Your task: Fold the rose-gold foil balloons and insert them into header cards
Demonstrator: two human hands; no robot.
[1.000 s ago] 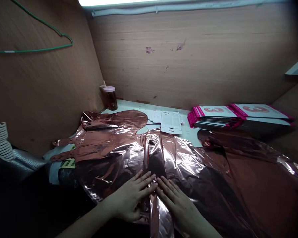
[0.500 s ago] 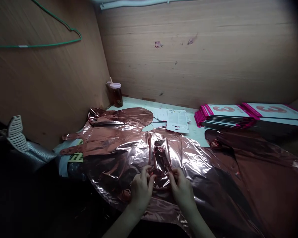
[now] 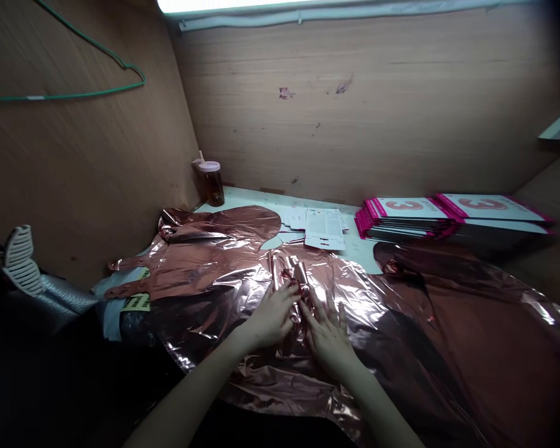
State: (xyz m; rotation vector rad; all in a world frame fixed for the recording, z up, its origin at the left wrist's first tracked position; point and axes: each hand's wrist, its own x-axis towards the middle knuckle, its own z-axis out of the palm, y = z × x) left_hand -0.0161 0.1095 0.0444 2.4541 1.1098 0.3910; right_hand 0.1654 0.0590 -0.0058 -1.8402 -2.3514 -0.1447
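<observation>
A wide sheet of rose-gold foil balloons [image 3: 214, 274] covers the table in front of me. In its middle lies a narrow folded foil balloon [image 3: 295, 275], crumpled into a small bundle. My left hand [image 3: 269, 316] has its fingers curled over the near left side of that bundle and grips it. My right hand [image 3: 327, 331] lies beside it on the right. Its fingers are stretched out flat on the foil, and their tips touch the bundle.
Two stacks of pink-edged cards printed with a "3" [image 3: 404, 218] [image 3: 490, 214] stand at the back right. White leaflets [image 3: 324, 229] lie behind the foil, and a jar with a pale lid [image 3: 212, 183] stands in the back left corner. Wooden walls close in the back and left; a green wire [image 3: 74, 93] hangs on the left wall.
The flat strip under both open hands was first pinched and lifted at its near end. It now lies folded forward into a shorter bundle, and both hands have moved farther onto the table.
</observation>
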